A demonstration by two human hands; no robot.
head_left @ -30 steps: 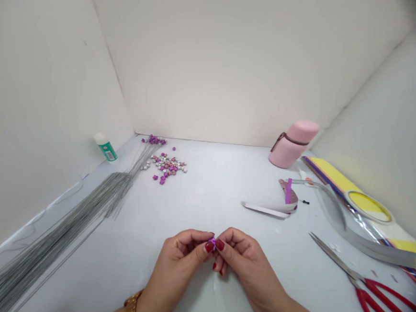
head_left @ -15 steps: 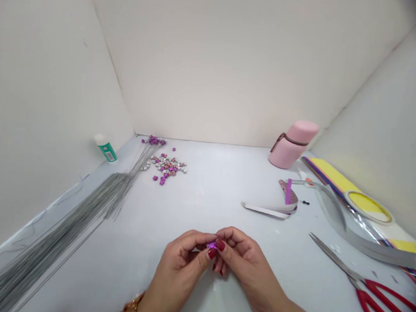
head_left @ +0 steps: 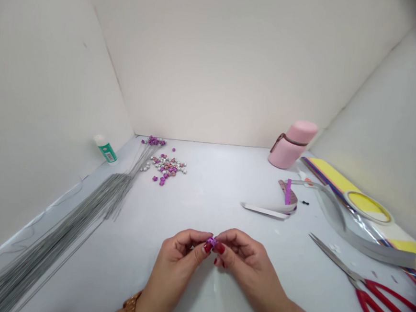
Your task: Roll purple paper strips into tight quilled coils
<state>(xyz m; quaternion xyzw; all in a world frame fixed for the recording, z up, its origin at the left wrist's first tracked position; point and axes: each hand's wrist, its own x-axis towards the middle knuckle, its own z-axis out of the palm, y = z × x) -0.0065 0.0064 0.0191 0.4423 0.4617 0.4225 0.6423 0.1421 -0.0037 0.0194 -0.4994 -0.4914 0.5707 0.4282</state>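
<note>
A small purple folded paper star (head_left: 211, 242) is pinched between my two hands, partly covered by the fingertips. My left hand (head_left: 182, 256) grips its left side with thumb and forefinger. On the other side, my right hand (head_left: 245, 261) holds it the same way, the remaining fingers curled beneath. Beyond the hands on the left lies a loose pile of purple, silver and pink stars (head_left: 169, 166). Paper strips (head_left: 266, 211), white, silver and purple, lie curved ahead of my right hand.
Thin grey wires (head_left: 76, 229) spread along the left, with purple stars (head_left: 154, 141) at their far ends. A glue stick (head_left: 105, 150) leans by the left wall. At right are a pink flask (head_left: 291, 145), red-handled scissors (head_left: 358, 281), a tape roll (head_left: 348, 201) and yellow sheets (head_left: 331, 175).
My fingertips have shifted slightly on the purple star, the left thumb moving up and left. More of the star shows between them now.
</note>
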